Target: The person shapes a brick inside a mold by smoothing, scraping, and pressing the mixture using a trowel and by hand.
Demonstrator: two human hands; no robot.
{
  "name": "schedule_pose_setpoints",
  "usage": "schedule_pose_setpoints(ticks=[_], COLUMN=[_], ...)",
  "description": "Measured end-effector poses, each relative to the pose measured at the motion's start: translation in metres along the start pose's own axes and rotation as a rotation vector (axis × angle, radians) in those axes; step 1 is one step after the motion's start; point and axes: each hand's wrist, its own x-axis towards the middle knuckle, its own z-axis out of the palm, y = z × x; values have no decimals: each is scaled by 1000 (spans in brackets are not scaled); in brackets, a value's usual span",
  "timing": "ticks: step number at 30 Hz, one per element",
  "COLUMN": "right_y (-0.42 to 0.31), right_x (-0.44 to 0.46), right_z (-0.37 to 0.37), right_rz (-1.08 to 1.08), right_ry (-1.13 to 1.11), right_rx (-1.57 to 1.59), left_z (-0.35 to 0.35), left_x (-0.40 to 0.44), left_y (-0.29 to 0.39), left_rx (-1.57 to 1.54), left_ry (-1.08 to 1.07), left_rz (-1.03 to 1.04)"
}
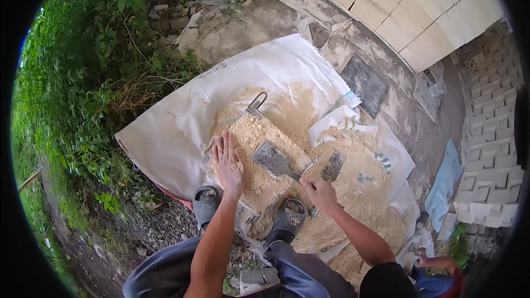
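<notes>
My right hand is wrapped round the handle of a trowel. Its flat, square-ended grey blade lies on crumbly yellowish sand mix. That mix fills and covers a rectangular mould, whose bent metal handle sticks up at the far end. With fingers stretched out, my left hand lies flat along the mould's left edge, some grains on its back. Most of the mould's rim is hidden under the mix. A dark, dirty rectangular piece lies on the sand right of the trowel.
White sacking lies under the mould, with more sand heaped on the right. My shoes flank the near end. Stacked pale blocks stand at right, plants at left. Another person's hand shows at lower right.
</notes>
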Motion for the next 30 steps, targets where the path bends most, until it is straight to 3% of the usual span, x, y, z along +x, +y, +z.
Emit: schedule_pose_setpoints(ticks=[2,7,11,13,14,17,19,22,26,28,30], right_y=[-11,-36,4,2,4,-13,-13,-24,1,4,6], right_x=[-2,-19,-10,-5,-5,-13,-16,-14,-2,3,-7], right_z=[-12,-14,24,19,16,-4,-6,-6,17,4,-1], right_rz=[20,-164,-134,31,23,52,-85,-125,-88,81,66], right_ry=[-14,153,157,-9,-14,45,203,211,183,-9,47], right_rx=[-12,538,351,-14,-20,80,359,600,361,60,79], left_z=[4,1,2,-2,-2,-2,-5,-1,-2,-3,-2], left_x=[8,9,8,12,8,12,6,10,5,14,8], left_y=[-1,3,-1,0,0,3,1,2,2,2,3], left_rx=[20,11,35,17,-6,1,-4,47,23,25,44], left_ry=[15,-14,-12,-1,-19,-2,-22,-58,-54,-42,-45], left_rz=[20,-17,1,-3,-20,-4,-27,-40,-26,-37,-36])
